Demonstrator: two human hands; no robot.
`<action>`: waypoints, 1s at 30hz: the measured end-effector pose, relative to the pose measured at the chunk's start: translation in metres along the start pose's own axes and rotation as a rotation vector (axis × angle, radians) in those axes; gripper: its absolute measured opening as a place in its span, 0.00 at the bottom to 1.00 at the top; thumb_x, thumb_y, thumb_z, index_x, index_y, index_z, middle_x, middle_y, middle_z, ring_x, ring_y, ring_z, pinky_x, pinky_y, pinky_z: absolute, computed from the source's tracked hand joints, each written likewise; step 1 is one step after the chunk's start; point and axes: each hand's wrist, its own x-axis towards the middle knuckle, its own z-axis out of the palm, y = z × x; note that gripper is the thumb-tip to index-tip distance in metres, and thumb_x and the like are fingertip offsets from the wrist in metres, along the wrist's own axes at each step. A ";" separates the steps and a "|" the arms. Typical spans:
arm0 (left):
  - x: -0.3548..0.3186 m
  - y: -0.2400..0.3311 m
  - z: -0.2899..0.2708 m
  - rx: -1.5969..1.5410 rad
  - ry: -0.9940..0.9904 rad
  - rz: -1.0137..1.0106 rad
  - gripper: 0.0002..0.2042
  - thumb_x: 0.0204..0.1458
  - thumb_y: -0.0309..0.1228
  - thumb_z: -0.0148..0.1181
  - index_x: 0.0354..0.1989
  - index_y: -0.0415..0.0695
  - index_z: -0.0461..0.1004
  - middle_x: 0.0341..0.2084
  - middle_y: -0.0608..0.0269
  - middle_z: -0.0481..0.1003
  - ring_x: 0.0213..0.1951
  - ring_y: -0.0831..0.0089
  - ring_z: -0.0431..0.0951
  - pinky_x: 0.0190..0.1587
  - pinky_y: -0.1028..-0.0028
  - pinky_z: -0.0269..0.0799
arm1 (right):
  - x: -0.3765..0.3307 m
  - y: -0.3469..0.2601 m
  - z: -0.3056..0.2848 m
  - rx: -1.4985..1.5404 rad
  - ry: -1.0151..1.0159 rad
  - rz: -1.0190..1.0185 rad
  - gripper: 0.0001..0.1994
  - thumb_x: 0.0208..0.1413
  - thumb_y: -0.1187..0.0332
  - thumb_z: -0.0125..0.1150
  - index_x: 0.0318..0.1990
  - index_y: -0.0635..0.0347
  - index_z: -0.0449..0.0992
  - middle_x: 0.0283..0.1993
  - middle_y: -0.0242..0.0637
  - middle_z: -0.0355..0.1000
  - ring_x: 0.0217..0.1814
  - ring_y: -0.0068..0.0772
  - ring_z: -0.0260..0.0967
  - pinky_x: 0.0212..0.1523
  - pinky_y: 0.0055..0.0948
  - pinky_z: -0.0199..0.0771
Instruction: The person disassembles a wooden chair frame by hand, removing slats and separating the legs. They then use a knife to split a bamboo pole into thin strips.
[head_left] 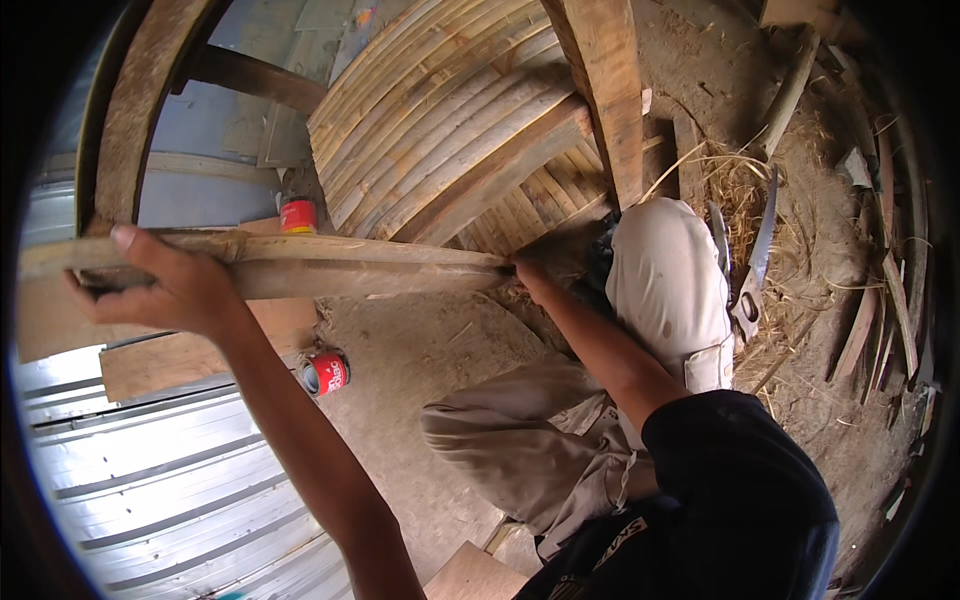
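Note:
Two long split bamboo strips [370, 280] lie level across the view, one against the other, with a node showing near the left end. My left hand [170, 285] is closed around them at the left, thumb over the top edge and fingers beneath. At their right end, close to my raised knee, my right hand [530, 280] grips the narrow tips; its fingers are partly hidden. Just behind the strips stands a slatted bamboo panel [430, 130] in a wooden frame with an upright post [607, 90].
A handsaw [760, 255] rests beside my knee among wood shavings [738, 195]. Red cans stand on the floor, one nearer [326, 373] and one farther [298, 216]. Corrugated metal sheeting [190, 480] covers the lower left. Scrap wood strips [890, 300] are scattered at the right.

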 end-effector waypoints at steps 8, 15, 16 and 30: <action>0.001 -0.008 -0.002 0.026 0.054 0.014 0.33 0.58 0.41 0.59 0.64 0.32 0.53 0.50 0.40 0.64 0.48 0.58 0.74 0.46 0.69 0.78 | -0.009 0.018 -0.016 0.076 -0.019 -0.077 0.34 0.65 0.57 0.45 0.73 0.63 0.42 0.73 0.50 0.45 0.68 0.47 0.53 0.62 0.45 0.59; -0.002 -0.003 -0.002 -0.041 0.151 -0.153 0.34 0.55 0.41 0.63 0.63 0.33 0.56 0.48 0.39 0.69 0.46 0.60 0.77 0.43 0.72 0.79 | 0.011 0.032 -0.013 0.444 0.078 -0.064 0.19 0.65 0.62 0.47 0.58 0.65 0.64 0.53 0.42 0.60 0.51 0.38 0.61 0.52 0.46 0.63; -0.003 -0.003 -0.003 -0.073 0.132 -0.151 0.34 0.54 0.40 0.63 0.63 0.32 0.57 0.48 0.39 0.70 0.45 0.61 0.77 0.43 0.72 0.79 | 0.017 0.034 -0.011 0.496 0.109 -0.039 0.18 0.65 0.63 0.48 0.57 0.65 0.64 0.54 0.43 0.60 0.49 0.36 0.63 0.48 0.44 0.66; 0.009 -0.008 -0.012 -0.285 0.330 -0.315 0.25 0.49 0.30 0.61 0.53 0.26 0.63 0.40 0.45 0.75 0.40 0.64 0.78 0.43 0.68 0.80 | 0.023 0.026 0.018 0.358 0.215 0.033 0.22 0.63 0.66 0.49 0.63 0.66 0.61 0.43 0.42 0.65 0.34 0.33 0.63 0.31 0.40 0.64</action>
